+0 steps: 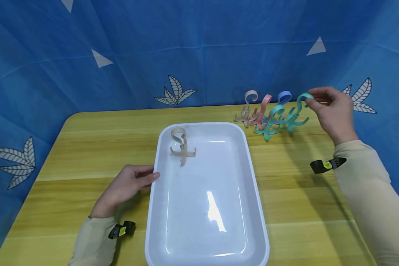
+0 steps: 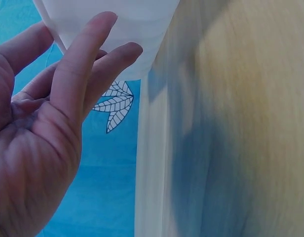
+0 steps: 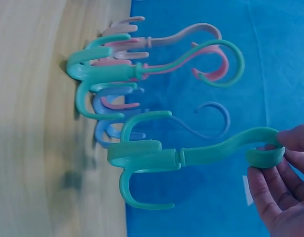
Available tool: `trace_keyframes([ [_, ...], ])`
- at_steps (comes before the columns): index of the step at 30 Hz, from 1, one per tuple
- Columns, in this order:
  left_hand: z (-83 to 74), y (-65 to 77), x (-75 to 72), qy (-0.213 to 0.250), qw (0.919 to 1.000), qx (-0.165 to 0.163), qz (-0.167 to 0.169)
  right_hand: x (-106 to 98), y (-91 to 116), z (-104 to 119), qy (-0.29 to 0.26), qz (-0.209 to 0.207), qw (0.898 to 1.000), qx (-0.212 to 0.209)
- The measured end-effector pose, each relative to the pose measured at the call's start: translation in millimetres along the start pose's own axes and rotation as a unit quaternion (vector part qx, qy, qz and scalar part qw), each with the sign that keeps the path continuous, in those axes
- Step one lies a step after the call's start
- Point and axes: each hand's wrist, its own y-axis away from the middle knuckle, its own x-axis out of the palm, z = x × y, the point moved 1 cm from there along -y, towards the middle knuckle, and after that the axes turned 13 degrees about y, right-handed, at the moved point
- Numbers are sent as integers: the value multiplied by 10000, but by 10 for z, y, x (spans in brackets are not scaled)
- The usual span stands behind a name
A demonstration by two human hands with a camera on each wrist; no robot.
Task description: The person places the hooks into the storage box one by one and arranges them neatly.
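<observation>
My right hand [image 1: 336, 111] pinches the curled top of a green multi-prong hook [image 3: 191, 153], its prongs hanging downward. Close beside it stand a second green hook [image 1: 269, 123], a pink hook [image 1: 262, 109], a blue hook [image 1: 285, 96] and a beige hook [image 1: 249, 96]. At the tray's left side, my left hand [image 1: 131, 184] holds the rim, thumb on top and other fingers at the outer wall. The white tray [image 1: 199, 221] has another beige hook [image 1: 183, 147] lying near its far left corner.
The wooden table [image 1: 86, 155] ends at a blue cloth backdrop [image 1: 136, 74] with leaf and triangle prints. Black straps with small devices [image 1: 326, 165] sit on both wrists.
</observation>
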Motion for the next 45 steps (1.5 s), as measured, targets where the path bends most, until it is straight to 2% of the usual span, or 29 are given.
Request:
trace_keyframes([
  [8,5,-2,-7,-47,10000,-10,-13,-110,43,39,2,-59,10000,-20],
  [20,-4,-3,-3,-161,9999,-5,-17,-255,156,142,9,-239,9993,-298],
  [24,-17,-3,3,-153,9999,22,59,-309,201,211,260,-325,9976,-549],
  [29,-32,-3,4,-263,9996,35,133,-346,282,304,935,-478,9905,-890],
  [36,-31,-10,-1,-265,9995,54,135,-395,413,408,1652,-187,9818,-923],
  [40,-27,-2,-5,-274,9995,53,123,-413,458,463,1712,62,9801,-1002],
  [45,-20,-1,-7,-215,9996,80,142,-413,502,535,1709,317,9745,-1417],
])
